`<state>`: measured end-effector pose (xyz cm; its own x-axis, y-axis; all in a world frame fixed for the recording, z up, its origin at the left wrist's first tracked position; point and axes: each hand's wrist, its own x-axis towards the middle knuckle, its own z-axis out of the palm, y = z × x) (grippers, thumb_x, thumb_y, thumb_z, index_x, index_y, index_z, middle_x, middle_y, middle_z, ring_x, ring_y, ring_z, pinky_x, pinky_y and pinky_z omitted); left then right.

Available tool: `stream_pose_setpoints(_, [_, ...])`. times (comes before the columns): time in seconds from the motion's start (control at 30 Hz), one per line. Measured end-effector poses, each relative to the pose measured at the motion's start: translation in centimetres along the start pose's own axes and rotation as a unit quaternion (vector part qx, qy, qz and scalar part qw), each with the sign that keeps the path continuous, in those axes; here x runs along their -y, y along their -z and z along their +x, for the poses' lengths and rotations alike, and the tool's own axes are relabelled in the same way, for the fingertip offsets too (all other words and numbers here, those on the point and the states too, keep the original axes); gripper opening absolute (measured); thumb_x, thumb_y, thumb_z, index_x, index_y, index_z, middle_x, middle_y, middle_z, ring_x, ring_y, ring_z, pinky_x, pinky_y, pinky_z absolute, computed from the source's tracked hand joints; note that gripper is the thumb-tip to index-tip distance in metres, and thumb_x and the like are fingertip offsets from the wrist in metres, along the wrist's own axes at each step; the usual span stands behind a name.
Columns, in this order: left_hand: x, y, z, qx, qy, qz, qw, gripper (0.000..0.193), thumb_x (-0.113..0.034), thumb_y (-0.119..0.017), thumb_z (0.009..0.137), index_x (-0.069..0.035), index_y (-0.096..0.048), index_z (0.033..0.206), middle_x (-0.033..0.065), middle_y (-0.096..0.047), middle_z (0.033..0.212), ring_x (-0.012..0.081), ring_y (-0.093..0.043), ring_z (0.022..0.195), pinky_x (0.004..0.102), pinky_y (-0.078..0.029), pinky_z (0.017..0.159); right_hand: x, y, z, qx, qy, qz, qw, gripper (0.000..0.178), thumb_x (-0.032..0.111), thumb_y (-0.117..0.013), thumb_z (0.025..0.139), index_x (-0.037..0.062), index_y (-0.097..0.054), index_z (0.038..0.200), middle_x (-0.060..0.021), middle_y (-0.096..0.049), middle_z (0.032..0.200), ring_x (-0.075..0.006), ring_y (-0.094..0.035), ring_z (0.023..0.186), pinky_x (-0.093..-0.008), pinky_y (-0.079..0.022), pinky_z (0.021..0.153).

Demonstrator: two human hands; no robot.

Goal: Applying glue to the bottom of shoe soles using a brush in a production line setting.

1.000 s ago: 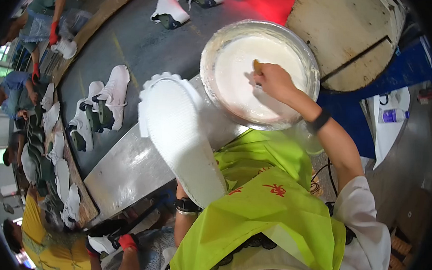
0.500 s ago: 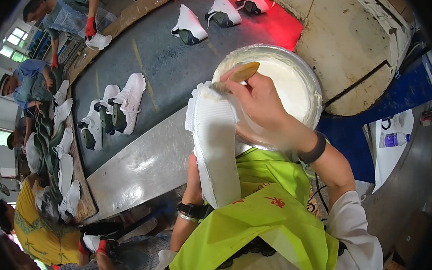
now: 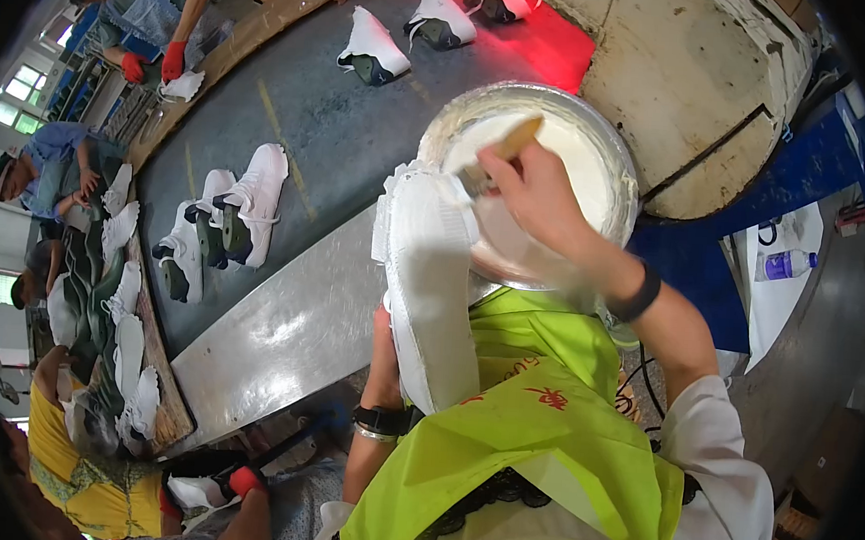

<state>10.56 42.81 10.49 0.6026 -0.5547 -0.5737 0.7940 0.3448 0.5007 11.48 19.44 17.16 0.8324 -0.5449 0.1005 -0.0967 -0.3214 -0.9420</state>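
Note:
A white shoe upper (image 3: 432,300), its flat underside facing up and its edge ruffled, stands tilted in front of me. My left hand (image 3: 384,359) grips it from the left side, with most fingers hidden behind it. My right hand (image 3: 540,202) is closed round a brush with a wooden handle (image 3: 520,136). The bristles, blurred, are beside the upper's far end at the near left rim of a metal pot (image 3: 628,173). Thick white paste (image 3: 587,145) fills part of the pot, and dried paste coats its inner wall.
Several white shoes (image 3: 257,193) with dark green parts lie on the dark conveyor belt (image 3: 333,113), beyond a metal ledge (image 3: 278,324). A stained board (image 3: 686,87) lies right of the pot. Co-workers (image 3: 165,10) handle shoes along the left. A bottle (image 3: 789,263) lies at right.
My right hand has moved the brush right, off the upper's far end and over the pot's edge. My left hand keeps the upper nearly still. White paste shows on its far end.

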Motion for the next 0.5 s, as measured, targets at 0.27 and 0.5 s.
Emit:
stream_pose_setpoints(0.27, [-0.4,1.4,0.6,0.039,-0.034,0.062,0.997,0.043,-0.034,-0.034,0.1,-0.002,-0.053,0.121,0.0089,-0.064,0.101,0.0179,-0.065,0.082,0.0313,-0.056,0.069,0.4,0.9,-2.5,-0.012,0.044,0.013,0.999,0.027,0.019,-0.059,0.091,-0.0077,-0.063,0.095,-0.016,-0.067,0.076,-0.022,-0.066,0.068,-0.0323,-0.05,0.062])
stream_pose_setpoints(0.5, [-0.5,0.6,0.3,0.044,-0.113,0.124,0.985,0.05,-0.036,-0.032,0.1,0.001,-0.054,0.124,0.012,-0.066,0.104,0.0201,-0.067,0.084,0.0335,-0.056,0.071,0.5,-0.6,-4.9,-0.062,-0.018,0.148,0.987,0.029,0.02,-0.058,0.093,-0.0081,-0.061,0.1,-0.0133,-0.066,0.082,-0.0168,-0.064,0.07,-0.0291,-0.051,0.063])
